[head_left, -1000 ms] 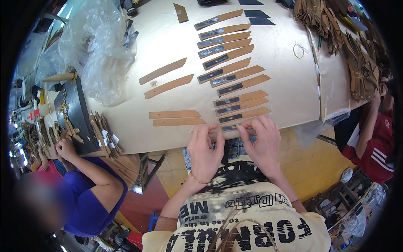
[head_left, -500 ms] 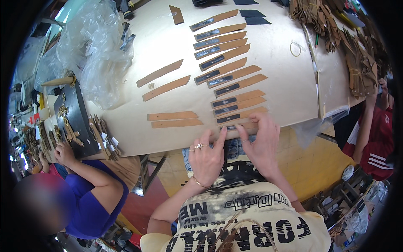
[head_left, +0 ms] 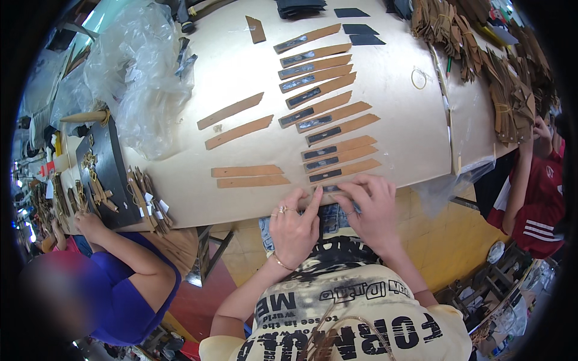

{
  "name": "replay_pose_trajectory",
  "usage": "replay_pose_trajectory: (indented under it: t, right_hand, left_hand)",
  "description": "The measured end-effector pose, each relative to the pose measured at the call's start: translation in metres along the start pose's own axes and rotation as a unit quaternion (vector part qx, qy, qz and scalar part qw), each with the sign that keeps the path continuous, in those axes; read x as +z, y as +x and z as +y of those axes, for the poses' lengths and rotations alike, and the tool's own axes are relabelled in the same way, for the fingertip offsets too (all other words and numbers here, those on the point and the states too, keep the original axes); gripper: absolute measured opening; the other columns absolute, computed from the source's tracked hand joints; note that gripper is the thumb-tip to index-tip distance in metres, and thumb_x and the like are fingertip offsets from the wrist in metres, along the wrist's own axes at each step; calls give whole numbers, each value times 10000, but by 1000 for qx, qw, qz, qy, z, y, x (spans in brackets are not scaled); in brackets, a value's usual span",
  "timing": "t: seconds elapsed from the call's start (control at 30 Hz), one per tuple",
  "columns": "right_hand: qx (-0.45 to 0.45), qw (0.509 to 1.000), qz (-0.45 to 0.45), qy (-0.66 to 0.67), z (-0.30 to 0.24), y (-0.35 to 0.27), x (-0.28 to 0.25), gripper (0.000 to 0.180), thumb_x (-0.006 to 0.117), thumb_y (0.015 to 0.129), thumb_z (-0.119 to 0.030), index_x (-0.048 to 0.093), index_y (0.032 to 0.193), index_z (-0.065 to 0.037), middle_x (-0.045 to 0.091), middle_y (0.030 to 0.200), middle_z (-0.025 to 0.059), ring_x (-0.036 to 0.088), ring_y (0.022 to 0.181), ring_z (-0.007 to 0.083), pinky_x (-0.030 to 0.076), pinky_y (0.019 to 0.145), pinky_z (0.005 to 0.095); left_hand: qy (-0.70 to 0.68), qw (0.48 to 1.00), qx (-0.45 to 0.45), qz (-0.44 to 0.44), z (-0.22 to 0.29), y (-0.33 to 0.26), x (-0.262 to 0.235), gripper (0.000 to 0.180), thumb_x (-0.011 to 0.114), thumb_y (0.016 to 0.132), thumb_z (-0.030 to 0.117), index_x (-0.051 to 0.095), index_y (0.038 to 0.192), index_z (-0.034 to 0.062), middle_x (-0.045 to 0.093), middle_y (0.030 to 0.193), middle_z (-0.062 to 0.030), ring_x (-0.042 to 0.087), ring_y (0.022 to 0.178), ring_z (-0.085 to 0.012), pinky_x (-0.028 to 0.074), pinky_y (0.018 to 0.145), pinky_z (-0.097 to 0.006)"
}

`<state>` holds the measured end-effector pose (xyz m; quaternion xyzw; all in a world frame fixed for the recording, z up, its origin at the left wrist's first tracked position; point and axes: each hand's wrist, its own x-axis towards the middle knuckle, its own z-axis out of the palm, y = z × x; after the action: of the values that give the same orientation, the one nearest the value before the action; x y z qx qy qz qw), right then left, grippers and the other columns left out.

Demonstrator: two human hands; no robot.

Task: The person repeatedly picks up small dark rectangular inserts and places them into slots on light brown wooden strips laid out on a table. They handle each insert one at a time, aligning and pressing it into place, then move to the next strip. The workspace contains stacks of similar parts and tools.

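At the near edge of the table [head_left: 385, 78], both hands press on one tan leather strip [head_left: 332, 188] with a dark inset, which lies right at that edge, mostly hidden beneath the fingers. The left hand [head_left: 295, 225] lies with fingers loosely curled and its forefinger stretched onto the strip's left part; the right hand [head_left: 372, 207] spreads flat over the right part, fingers fanned. The strip's long axis runs left to right along the edge, its right end tilted slightly toward the far side, like the others. Just beyond it a column of like strips [head_left: 322, 99] climbs toward the far edge, each lying close beside the next. To the left of the column, two plain tan strips [head_left: 248, 176] lie parallel near the near edge, and two more [head_left: 235, 122] slant farther off, with bare tabletop around them. Crumpled clear plastic [head_left: 141, 78] fills the far left corner. Along the right edge, bundles of brown pieces [head_left: 506, 90] crowd the table, where another person's arm [head_left: 522, 180] reaches.
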<state>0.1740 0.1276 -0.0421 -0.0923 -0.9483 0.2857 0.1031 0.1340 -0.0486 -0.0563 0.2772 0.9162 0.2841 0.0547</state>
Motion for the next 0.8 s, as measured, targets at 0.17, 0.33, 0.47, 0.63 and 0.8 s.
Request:
replay_pose_trajectory:
  t: [0.17,0.33,0.47,0.63,0.8]
  right_hand:
    - [-18,999,-27,19,-2,5,4,161,772,817,-186,697,956,-154,617,982,-9,567,908,191,357,835,372]
    - [-38,999,-18,-18,0,3,7,143,781,804,-177,687,910,-158,619,951,-16,567,895,195,346,840,374]
    - [-112,991,31,-59,8,-5,3,161,793,785,-162,674,892,-152,614,910,-13,560,904,199,347,845,372]
    - [58,987,142,-40,46,-9,-24,140,771,823,-188,680,917,-136,624,912,-9,585,952,195,342,885,388]
    - [177,979,71,-72,57,-5,-31,130,756,864,-203,684,939,-126,637,887,4,592,906,193,341,870,372]
  left_hand:
    - [-21,1000,-4,12,-3,-1,0,597,709,711,31,676,1291,168,600,1097,-71,616,844,-244,486,722,-371]
    - [-82,995,-21,54,-6,1,0,596,695,694,-20,697,1257,175,604,1093,-69,578,707,-197,482,628,-337]
    - [-29,999,11,16,-8,3,-3,603,686,688,-35,699,1251,180,605,1110,-70,558,668,-182,477,598,-328]
    - [-4,1000,18,5,-5,3,-3,617,672,689,-33,688,1267,183,598,1144,-75,548,694,-200,478,616,-342]
    - [1,1000,29,6,-7,3,-4,614,668,684,-30,688,1264,171,594,1136,-83,539,690,-206,479,620,-348]
